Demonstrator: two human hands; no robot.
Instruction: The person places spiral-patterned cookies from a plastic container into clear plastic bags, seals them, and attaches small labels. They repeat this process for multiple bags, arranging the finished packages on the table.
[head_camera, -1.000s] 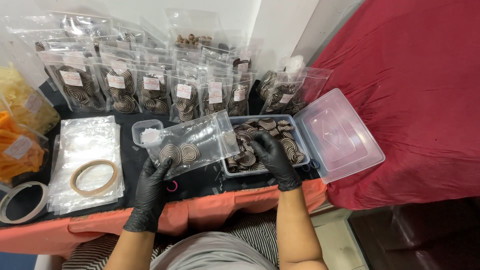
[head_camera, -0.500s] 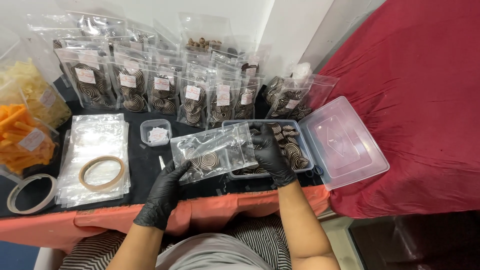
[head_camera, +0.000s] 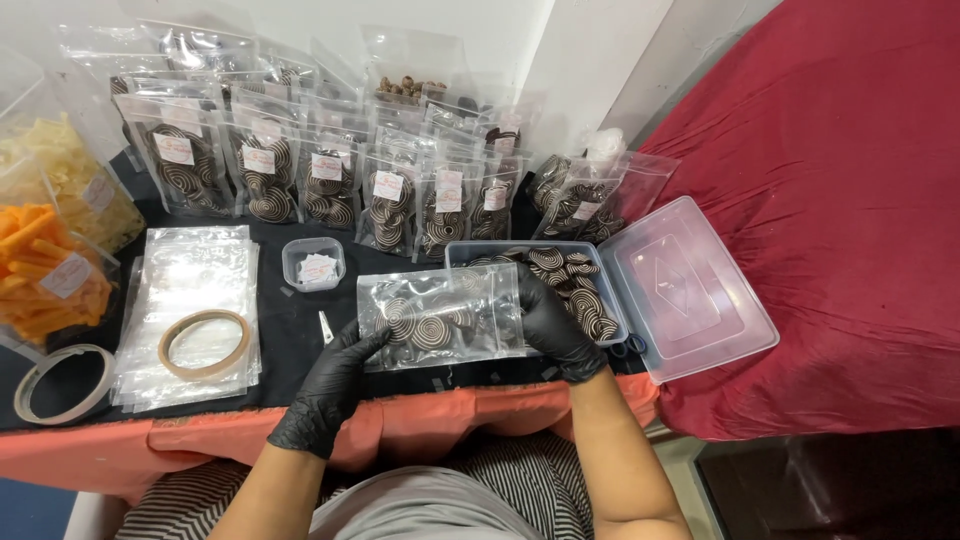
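Clear pouch (head_camera: 445, 318) of spiral cookies near tabletop's front edge, gripped at both ends: left hand (head_camera: 330, 385), right hand (head_camera: 555, 325).

Black gloves, bare forearms.
I see my left glove (head_camera: 325, 395) and right glove (head_camera: 556, 325), a grey top (head_camera: 420, 505), striped trousers (head_camera: 530, 480) at bottom centre.

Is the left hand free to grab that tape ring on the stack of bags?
Probably not right away: the left hand is holding the clear bag with the right hand. The tape ring lies uncovered nearby.
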